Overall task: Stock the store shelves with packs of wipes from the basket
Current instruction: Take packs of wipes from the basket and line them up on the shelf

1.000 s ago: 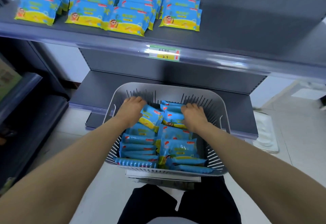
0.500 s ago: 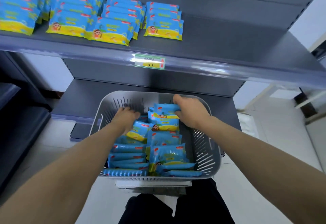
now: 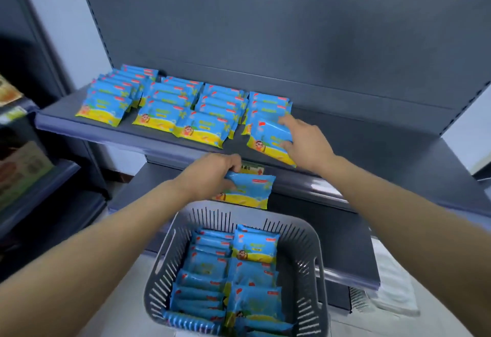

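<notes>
**Two packs of wipes in hand: one at the shelf, one just under its lip**

The first pack point(image 3: 267, 137), blue with a yellow band, lies tilted at the front of the grey shelf point(image 3: 377, 148). It sits at the near end of the rightmost row, and its lower corner reaches the shelf's front lip. The right hand point(image 3: 305, 144) grasps it by its right end, fingers over the top edge and thumb at the bottom edge.

The second pack point(image 3: 248, 190) hangs in the air, below the shelf lip and above the far rim of the basket point(image 3: 317, 254). The left hand point(image 3: 210, 174) grips its left end, with the fingers curled over the wrapper. Just behind this pack, a price label point(image 3: 252, 170) sits on the lip.

On the shelf, the shelved packs point(image 3: 170, 103) lie in four overlapping rows that run from front to back, filling its left half. The right half is bare metal.

The basket is grey and slatted, close to the person. The basket packs point(image 3: 225, 281) fill it in two rows, most standing on edge. One at the back of the right row shows its printed face.

A lower shelf point(image 3: 345, 246) runs behind the basket. At the far left stands another shelf unit point(image 3: 39, 177) with blurred boxed goods. Something white point(image 3: 393, 286) lies on the floor at the right, too blurred to identify.
</notes>
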Demonstrator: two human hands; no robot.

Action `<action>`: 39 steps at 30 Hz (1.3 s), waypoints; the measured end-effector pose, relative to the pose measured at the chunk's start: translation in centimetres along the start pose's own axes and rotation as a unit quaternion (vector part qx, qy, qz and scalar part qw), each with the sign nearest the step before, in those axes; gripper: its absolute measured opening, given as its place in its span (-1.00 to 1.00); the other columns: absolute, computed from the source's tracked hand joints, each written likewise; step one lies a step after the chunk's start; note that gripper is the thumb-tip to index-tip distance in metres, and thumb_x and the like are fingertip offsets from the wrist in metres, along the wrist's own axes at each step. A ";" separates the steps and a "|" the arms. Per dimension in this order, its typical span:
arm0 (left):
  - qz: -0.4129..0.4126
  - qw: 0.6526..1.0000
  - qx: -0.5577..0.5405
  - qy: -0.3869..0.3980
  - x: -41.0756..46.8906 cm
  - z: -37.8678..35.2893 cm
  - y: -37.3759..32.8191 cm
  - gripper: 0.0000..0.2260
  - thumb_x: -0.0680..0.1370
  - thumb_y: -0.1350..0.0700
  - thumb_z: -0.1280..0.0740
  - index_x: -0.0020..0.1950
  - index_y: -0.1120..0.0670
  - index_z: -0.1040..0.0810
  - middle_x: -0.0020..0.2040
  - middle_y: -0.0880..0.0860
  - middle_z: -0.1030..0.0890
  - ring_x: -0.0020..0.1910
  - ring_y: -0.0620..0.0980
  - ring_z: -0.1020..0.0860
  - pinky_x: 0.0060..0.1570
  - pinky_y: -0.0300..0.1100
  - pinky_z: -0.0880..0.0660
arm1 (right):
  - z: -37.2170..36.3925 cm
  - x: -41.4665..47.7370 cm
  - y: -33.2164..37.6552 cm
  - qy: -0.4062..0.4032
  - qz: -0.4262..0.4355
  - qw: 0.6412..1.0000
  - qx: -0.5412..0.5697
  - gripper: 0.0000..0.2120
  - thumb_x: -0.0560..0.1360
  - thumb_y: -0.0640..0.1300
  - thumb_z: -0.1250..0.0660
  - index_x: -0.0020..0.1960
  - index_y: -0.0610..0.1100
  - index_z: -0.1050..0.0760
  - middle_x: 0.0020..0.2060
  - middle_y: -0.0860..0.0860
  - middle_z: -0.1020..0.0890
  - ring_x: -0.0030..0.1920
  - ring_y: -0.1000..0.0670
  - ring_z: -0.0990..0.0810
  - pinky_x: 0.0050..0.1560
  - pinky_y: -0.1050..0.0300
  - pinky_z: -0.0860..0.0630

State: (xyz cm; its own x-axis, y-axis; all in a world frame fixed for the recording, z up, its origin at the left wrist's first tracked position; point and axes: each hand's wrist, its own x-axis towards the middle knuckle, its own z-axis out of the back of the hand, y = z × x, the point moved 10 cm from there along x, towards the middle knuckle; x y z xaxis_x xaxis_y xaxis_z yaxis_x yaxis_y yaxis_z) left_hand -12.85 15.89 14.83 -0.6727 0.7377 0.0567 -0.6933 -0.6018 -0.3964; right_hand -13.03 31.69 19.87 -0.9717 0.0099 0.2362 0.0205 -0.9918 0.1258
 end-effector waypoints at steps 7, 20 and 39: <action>0.017 0.995 0.048 -0.080 4.8 7.0 -0.4 -0.78 0.38 0.15 -0.46 -0.05 0.11 -0.49 -0.21 0.05 -0.55 -0.24 0.04 -0.41 -0.27 -0.15 -0.23 | -4.2 6.6 -4.6 0.109 -0.038 0.992 0.059 -0.55 0.47 -0.10 -0.39 0.30 -0.06 -0.32 0.27 -0.15 -0.47 0.17 -0.22 -0.47 0.14 -0.02 -0.43; 0.110 0.993 -0.009 -0.037 13.7 4.2 4.8 -0.78 0.43 0.11 -0.43 -0.08 -0.03 -0.39 -0.16 0.03 -0.53 -0.14 0.05 -0.40 -0.20 -0.14 -0.35 | -8.5 15.0 -7.3 0.144 -0.003 0.986 0.080 -0.52 0.46 -0.04 -0.40 0.33 -0.06 -0.38 0.31 -0.05 -0.43 0.32 -0.12 -0.39 0.29 0.00 -0.35; 0.083 0.990 0.106 -0.048 16.9 1.9 2.0 -0.51 0.51 0.01 -0.34 0.40 0.06 -0.32 0.34 0.07 -0.36 0.32 0.10 -0.30 0.31 -0.05 -0.17 | -0.8 11.2 -7.2 0.005 -0.034 0.997 0.068 -0.65 0.53 -0.12 -0.26 0.31 -0.11 -0.41 0.22 -0.07 -0.45 0.26 -0.12 -0.37 0.23 -0.02 -0.29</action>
State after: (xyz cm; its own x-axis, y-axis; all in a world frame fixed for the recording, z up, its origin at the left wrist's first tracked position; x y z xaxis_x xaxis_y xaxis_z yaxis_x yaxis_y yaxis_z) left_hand -26.12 26.55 16.76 -0.7968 0.5962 0.0984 -0.6023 -0.7707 -0.2080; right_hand -24.25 38.81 20.89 -0.9742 0.0739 0.2131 -0.0138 -0.9626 0.2705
